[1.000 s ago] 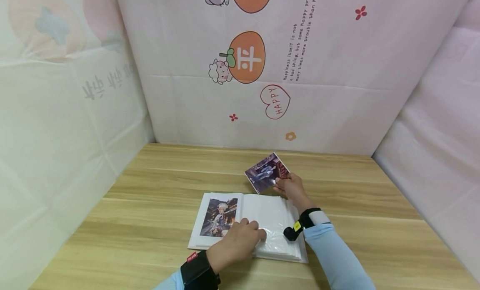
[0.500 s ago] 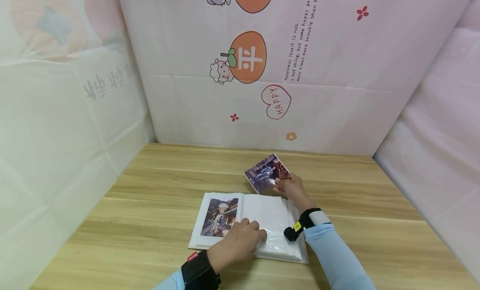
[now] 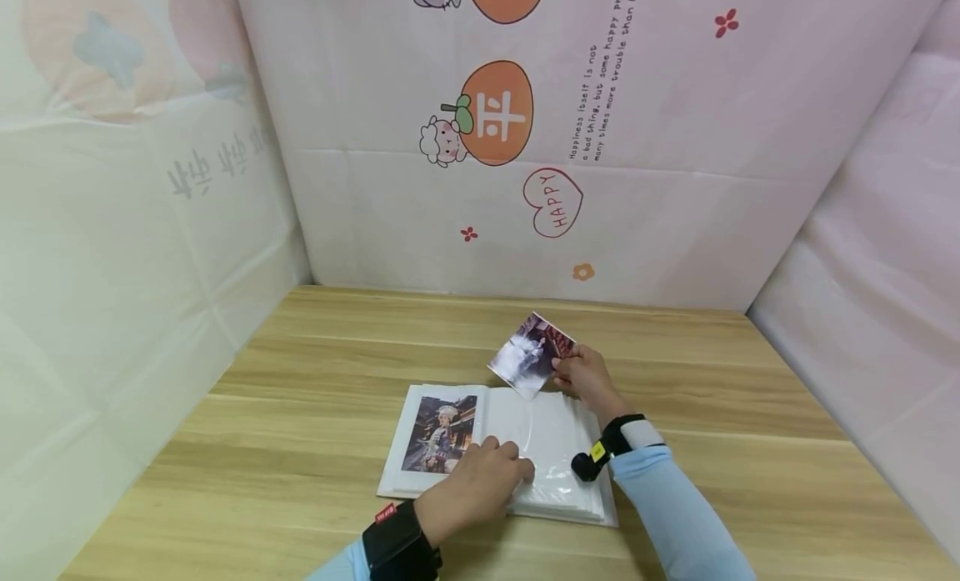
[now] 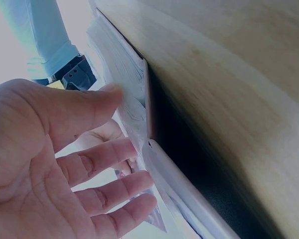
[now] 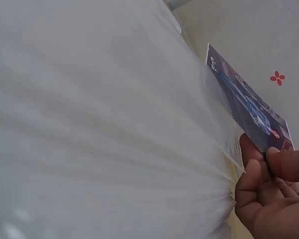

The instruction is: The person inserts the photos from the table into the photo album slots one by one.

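Note:
A white photo album [image 3: 551,448] lies spread on the wooden table, a printed picture [image 3: 438,435] of a figure in its left page. My left hand [image 3: 483,485] rests on the album near the spine, and in the left wrist view its fingers [image 4: 114,154] are extended, tips at the pages. Between thumb and fingers my right hand [image 3: 591,381] pinches a dark photo [image 3: 528,352] by its right edge. The photo is tilted, its lower corner at the top of the clear right-hand sleeve. In the right wrist view the photo [image 5: 249,102] overlaps the edge of the clear sleeve [image 5: 139,109].
Table [image 3: 285,423] surface surrounds the album. A printed white cloth [image 3: 375,214] hangs behind it, with more white cloth at the left and right sides. Both wrists wear black bands, a camera [image 3: 585,467] on the right one.
The photo in my right hand has tipped and dropped slightly toward the top of the right page, and glare now shows on its face. My left hand has stayed in place.

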Available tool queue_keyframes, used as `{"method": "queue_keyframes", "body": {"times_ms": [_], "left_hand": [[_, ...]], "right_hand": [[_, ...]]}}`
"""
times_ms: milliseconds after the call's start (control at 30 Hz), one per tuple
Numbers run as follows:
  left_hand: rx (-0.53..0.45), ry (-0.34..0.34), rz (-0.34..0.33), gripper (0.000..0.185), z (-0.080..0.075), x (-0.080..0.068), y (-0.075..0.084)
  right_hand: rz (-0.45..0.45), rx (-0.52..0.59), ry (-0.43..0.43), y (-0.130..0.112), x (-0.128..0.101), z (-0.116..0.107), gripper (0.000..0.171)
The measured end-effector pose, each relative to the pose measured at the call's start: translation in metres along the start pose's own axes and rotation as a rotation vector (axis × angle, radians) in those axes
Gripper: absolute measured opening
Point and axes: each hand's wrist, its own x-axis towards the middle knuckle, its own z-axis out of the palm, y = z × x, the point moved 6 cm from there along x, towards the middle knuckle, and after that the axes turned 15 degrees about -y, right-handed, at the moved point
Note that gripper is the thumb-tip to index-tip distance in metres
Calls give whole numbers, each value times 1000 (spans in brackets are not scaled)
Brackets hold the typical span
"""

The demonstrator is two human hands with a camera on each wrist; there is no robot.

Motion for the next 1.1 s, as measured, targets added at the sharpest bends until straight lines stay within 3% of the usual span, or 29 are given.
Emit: {"method": "queue_keyframes", "body": {"times_ms": [167,467,667,1100], "left_hand": [[-17,-13,4,37,1,-1,0],[-18,-38,-1,37,3,-1,0],[-11,-33,1,37,3,-1,0],[-2,-31,0,34,2,-1,0]], "right_hand": [[-4,-104,19,-4,0,-5,21],[-94,-234,29,-14,0,-6,66],[-173,-276,2,-19,0,-4,63],[-122,-299,-40,-16,-1,-5,62]]}}
